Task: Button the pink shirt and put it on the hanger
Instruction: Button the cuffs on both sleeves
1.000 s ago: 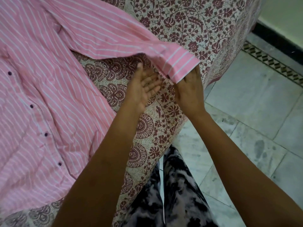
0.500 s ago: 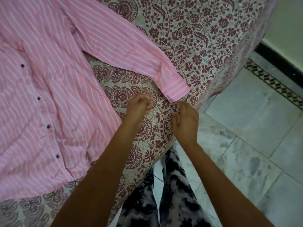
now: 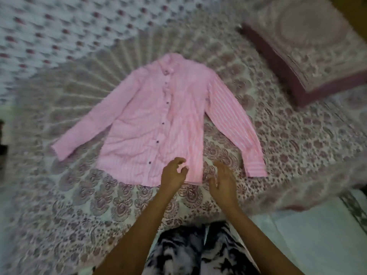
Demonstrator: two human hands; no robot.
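Pink shirt (image 3: 139, 120) lies flat and front up on the bed (image 3: 59, 195), sleeves spread. The button line looks closed, though blur hides detail. Left hand (image 3: 173, 174) hovers at the hem, fingers loosely curled, holding nothing. Right hand (image 3: 222, 181) is beside it, relaxed, empty. No hanger or container in view, so I judge hanging is left.

Patterned bedsheet (image 3: 79, 195) w/ matching pillow (image 3: 309, 46) top right; pale floor (image 3: 317, 245) btm right.

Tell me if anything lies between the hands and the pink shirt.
Nothing visible does. The left hand is at the pink shirt's bottom hem, the right hand just beside it over the bedsheet. Neither holds anything. No hanger is in view.
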